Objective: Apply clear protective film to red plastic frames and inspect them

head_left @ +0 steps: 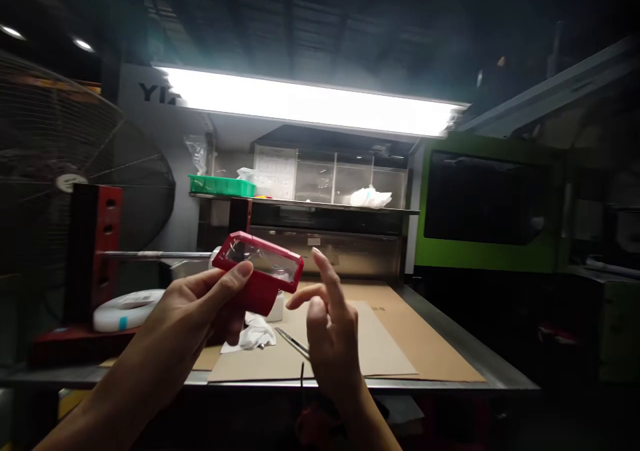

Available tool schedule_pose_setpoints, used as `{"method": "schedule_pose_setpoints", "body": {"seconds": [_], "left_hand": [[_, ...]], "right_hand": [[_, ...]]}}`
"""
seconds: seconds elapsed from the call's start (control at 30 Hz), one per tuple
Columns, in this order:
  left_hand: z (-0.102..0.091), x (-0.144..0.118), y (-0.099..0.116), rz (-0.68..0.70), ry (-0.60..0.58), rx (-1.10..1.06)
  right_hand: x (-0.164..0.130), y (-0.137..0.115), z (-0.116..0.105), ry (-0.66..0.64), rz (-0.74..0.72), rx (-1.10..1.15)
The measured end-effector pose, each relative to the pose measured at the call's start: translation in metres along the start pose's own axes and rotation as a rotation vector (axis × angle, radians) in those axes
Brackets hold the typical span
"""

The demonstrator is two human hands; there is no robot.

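My left hand (200, 304) grips a red plastic housing with a clear window (263, 256), thumb against the window's lower edge. The part is held up, tilted, above the workbench. Just to its right is my right hand (330, 331), index finger raised and the other fingers partly bent, apart from the part and with nothing in it. Behind the hands, tweezers (293, 342) lie on a cardboard sheet (380, 344). A crumpled white cloth or tissue (256, 332) rests beside them, partly hidden by my left hand.
On the left stand a red and black film stand (107, 258) with a metal rod and a roll of clear film (127, 310). A shelf at the back holds a green tray (223, 185) and white bags (371, 197). A large fan (70, 164) is at far left.
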State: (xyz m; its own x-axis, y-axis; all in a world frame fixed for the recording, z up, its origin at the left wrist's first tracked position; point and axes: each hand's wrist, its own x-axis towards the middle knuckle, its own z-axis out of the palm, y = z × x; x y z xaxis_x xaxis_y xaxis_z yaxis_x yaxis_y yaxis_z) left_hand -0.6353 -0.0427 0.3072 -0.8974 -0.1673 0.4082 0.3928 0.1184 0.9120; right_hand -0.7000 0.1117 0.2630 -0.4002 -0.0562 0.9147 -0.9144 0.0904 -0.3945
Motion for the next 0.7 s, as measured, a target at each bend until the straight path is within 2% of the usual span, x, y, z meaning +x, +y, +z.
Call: {"method": "schedule_pose_setpoints", "body": {"seconds": [0.1,0.17,0.27,0.33,0.4,0.5,0.57,0.6,0.63,0.7], "left_hand": [[-0.021,-0.022,-0.019,-0.022,0.046,0.09],[-0.035,-0.042,-0.033,-0.067,0.052,0.118],[-0.054,-0.082,-0.05,-0.155,0.095,0.033],[-0.065,-0.111,-0.061,-0.224,0.163,-0.038],[-0.077,-0.142,-0.073,-0.287,0.264,-0.057],[-0.101,-0.19,-0.097,-0.391,0.45,-0.051],[-0.125,-0.228,-0.113,-0.474,0.639,-0.032],[-0.141,-0.25,-0.119,-0.52,0.747,-0.001],[-0.159,-0.274,-0.123,-0.532,0.947,0.053],[-0.201,-0.326,-0.122,-0.586,1.152,0.126]], "right_hand": [[-0.01,-0.012,0.016,-0.101,0.371,0.532],[-0.018,-0.02,0.029,-0.22,0.494,0.719],[-0.04,-0.032,0.052,-0.305,0.633,0.794],[-0.06,-0.038,0.07,-0.351,0.74,0.762],[-0.083,-0.042,0.093,-0.459,0.824,0.705],[-0.123,-0.047,0.137,-0.638,0.88,0.693],[-0.15,-0.049,0.165,-0.719,0.836,0.679],[-0.163,-0.049,0.176,-0.744,0.79,0.648],[-0.175,-0.046,0.186,-0.767,0.738,0.608],[-0.196,-0.037,0.199,-0.838,0.655,0.53]]}}
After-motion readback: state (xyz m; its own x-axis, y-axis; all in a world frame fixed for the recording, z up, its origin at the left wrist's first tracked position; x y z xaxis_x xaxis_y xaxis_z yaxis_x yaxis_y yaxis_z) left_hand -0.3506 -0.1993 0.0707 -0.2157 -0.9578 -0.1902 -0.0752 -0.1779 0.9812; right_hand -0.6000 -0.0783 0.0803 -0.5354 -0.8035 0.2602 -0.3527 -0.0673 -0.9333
